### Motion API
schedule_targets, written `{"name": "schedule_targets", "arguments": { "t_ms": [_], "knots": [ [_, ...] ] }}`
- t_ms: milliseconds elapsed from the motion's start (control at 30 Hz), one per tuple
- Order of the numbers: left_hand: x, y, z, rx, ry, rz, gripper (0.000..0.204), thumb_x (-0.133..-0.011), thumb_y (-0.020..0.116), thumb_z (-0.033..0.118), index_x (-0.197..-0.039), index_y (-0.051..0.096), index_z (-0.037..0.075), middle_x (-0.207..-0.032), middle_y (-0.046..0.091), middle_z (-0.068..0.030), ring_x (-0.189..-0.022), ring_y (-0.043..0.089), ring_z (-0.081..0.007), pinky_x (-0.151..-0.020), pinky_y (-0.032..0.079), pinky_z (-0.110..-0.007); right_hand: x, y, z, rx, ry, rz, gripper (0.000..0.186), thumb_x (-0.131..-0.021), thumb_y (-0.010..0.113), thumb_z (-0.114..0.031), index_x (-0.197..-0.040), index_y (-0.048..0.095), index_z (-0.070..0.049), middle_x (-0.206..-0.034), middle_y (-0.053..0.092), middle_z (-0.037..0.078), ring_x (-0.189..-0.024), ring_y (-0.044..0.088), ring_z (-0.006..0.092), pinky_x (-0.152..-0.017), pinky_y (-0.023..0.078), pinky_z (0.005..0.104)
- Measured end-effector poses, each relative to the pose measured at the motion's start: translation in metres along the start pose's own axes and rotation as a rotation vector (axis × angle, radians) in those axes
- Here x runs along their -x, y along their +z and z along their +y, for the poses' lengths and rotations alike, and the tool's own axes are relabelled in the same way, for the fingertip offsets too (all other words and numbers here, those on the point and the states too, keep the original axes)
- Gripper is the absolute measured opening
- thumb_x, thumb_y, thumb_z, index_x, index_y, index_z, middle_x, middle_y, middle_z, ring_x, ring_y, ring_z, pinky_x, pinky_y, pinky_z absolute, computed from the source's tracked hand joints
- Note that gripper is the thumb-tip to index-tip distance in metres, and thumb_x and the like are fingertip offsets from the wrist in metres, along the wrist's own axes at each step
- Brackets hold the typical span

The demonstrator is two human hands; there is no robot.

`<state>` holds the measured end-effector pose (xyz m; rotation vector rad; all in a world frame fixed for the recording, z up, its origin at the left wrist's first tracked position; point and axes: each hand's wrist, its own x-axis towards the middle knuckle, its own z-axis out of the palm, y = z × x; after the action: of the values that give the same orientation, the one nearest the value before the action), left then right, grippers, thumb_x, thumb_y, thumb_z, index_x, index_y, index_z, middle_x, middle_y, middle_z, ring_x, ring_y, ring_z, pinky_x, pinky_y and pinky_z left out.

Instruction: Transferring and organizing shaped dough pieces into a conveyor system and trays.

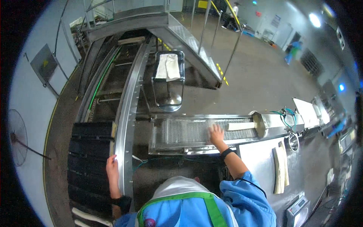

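My right hand (216, 135) is over a mesh conveyor belt (177, 132), its fingers apart and slightly blurred, with nothing visible in it. Just beyond it, a long pale roll that looks like dough (241, 126) lies on the belt and reaches into a metal housing (278, 124). At my left, the left hand (112, 166) rests by the inner edge of a black slatted conveyor (90, 151), against its metal rail (123, 166). Its fingers look stretched out. A thin pale strip (113, 130) runs along the slat edge just ahead of it; what it is, I cannot tell.
More pale rolls lie on the slats (90, 217) at lower left and on a steel table (257, 159) at right, near a scale (298, 212). A stool (168, 100) holding white cloths (168, 67) stands ahead. Metal stairs (196, 49) rise behind; people are far off.
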<state>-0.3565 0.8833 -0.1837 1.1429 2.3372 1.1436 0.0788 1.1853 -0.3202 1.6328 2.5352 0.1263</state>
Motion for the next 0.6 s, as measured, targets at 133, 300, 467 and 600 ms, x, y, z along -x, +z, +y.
{"name": "schedule_targets", "arguments": {
  "t_ms": [133, 300, 467, 600],
  "knots": [
    [0.014, 0.042, 0.035, 0.035, 0.089, -0.098, 0.021, -0.082, 0.046, 0.006, -0.101, 0.053, 0.002, -0.100, 0.055, -0.0120, -0.090, 0.053, -0.0209, -0.079, 0.040, -0.030, 0.010, 0.024, 0.056, 0.062, 0.135, -0.080, 0.048, -0.073, 0.056, -0.030, -0.118, 0.043, -0.019, -0.131, 0.031, 0.008, -0.125, 0.021, 0.0287, -0.090, 0.030, 0.0526],
    [0.044, 0.072, 0.030, 0.072, 0.064, -0.186, 0.019, -0.084, 0.046, 0.009, -0.100, 0.053, 0.001, -0.094, 0.056, -0.0073, -0.087, 0.051, -0.0160, -0.077, 0.039, -0.027, 0.008, -0.010, 0.035, 0.060, -0.061, 0.162, 0.034, -0.079, 0.045, -0.022, -0.113, 0.046, -0.018, -0.121, 0.040, 0.010, -0.119, 0.031, 0.0274, -0.086, 0.034, 0.0516],
    [0.035, 0.099, 0.043, 0.135, 0.040, -0.276, 0.019, -0.084, 0.047, 0.010, -0.100, 0.054, 0.003, -0.091, 0.055, -0.0052, -0.083, 0.049, -0.0138, -0.077, 0.038, -0.025, -0.017, 0.002, 0.055, -0.164, 0.022, 0.065, 0.036, -0.076, 0.052, -0.020, -0.111, 0.047, -0.020, -0.111, 0.047, 0.009, -0.108, 0.042, 0.0271, -0.083, 0.035, 0.0496],
    [0.027, 0.124, 0.069, 0.119, 0.120, -0.300, 0.019, -0.083, 0.047, 0.010, -0.100, 0.054, 0.004, -0.090, 0.055, -0.0043, -0.083, 0.050, -0.0129, -0.076, 0.039, -0.025, -0.005, -0.028, 0.080, -0.483, 0.029, 0.133, 0.044, -0.068, 0.060, -0.016, -0.109, 0.045, -0.011, -0.101, 0.051, 0.012, -0.100, 0.047, 0.0289, -0.081, 0.039, 0.0419]
  ]
}}
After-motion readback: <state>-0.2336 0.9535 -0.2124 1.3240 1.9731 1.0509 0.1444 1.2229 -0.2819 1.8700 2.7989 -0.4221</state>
